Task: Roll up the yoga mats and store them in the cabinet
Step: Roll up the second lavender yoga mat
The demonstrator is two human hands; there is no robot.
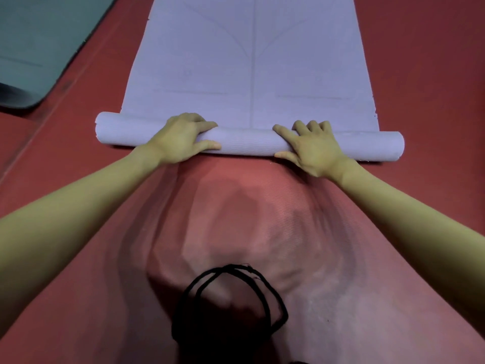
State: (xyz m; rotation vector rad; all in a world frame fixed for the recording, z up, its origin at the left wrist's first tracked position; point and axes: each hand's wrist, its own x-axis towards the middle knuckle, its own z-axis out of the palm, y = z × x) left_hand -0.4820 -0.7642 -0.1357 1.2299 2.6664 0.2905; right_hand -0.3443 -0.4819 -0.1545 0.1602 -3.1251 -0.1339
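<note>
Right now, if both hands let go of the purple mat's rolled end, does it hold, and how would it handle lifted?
The rolled end probably springs open a little: both hands, left hand and right hand, curl over it. It should roll easily, being a cylinder on the flat red floor. Lifted, the flat part likely droops; it looks thin and soft.

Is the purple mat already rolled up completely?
No: both hands grip a short roll while most of the purple mat lies flat.

Left hand [181, 137] and right hand [312, 148] grip rolled end of lilac yoga mat [249, 61] on red floor [420, 74]; teal mat [39, 48] far left; black strap loop [236, 298] near
</note>
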